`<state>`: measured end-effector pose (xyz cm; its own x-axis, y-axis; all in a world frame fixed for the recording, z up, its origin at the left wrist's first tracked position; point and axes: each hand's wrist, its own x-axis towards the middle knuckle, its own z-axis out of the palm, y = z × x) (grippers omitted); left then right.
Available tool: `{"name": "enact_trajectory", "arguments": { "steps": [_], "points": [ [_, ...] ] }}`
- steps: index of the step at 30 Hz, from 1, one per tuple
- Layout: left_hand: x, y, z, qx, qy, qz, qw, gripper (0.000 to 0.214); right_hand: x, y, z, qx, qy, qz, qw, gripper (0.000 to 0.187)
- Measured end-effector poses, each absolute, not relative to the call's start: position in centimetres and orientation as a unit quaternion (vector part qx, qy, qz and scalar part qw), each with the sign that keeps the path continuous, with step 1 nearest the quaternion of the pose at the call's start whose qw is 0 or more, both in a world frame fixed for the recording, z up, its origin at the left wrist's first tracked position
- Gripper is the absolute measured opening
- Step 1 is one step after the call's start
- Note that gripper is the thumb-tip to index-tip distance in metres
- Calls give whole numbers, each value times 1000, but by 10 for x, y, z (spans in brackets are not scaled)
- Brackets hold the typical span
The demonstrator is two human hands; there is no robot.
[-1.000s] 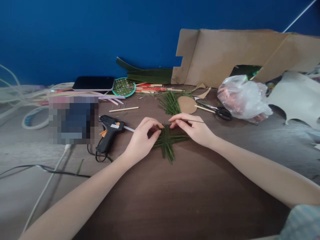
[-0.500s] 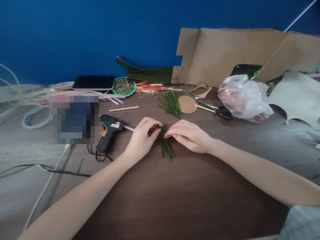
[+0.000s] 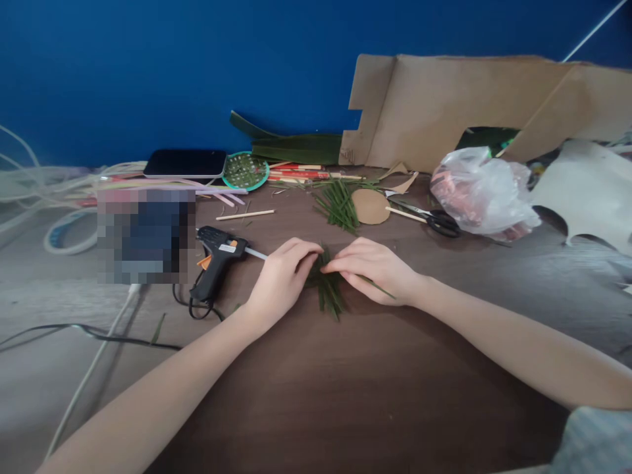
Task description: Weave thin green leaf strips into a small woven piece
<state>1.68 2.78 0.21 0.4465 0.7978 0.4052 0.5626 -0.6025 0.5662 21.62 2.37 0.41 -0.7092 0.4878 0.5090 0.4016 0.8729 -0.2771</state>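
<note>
A small mat of crossed green leaf strips (image 3: 328,293) lies on the brown table (image 3: 345,388), mostly covered by both hands. My left hand (image 3: 281,280) rests on its left side with the fingers curled down and pressed on the strips. My right hand (image 3: 378,270) lies over its right side, fingers together and pinched on a thin green strip (image 3: 380,288) that trails out under the palm to the right. The fingertips of both hands meet at the mat's top edge.
A black glue gun (image 3: 214,260) with its cable lies just left of my left hand. Behind are loose green strips (image 3: 338,204), a cardboard disc (image 3: 370,206), scissors (image 3: 434,220), a plastic bag (image 3: 481,194), cardboard sheets (image 3: 444,108), a phone (image 3: 185,163), sticks and cords.
My right hand came down from holding a strip raised above the mat and now lies flat over the mat's right side. The left hand shifted slightly right and down.
</note>
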Motion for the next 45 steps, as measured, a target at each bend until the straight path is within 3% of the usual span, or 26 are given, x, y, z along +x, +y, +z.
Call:
{"name": "enact_trajectory", "arguments": {
  "steps": [14,35,45],
  "points": [
    [15,27,1,823,420,347,161,22,215,25,6,-240,-925,68,287,24],
    [18,28,1,773,470,350,244,12,217,26,4,-253,-918,108,285,24],
    [18,25,6,790,474,337,194,10,217,26,2,-253,-916,112,290,23]
  ]
}}
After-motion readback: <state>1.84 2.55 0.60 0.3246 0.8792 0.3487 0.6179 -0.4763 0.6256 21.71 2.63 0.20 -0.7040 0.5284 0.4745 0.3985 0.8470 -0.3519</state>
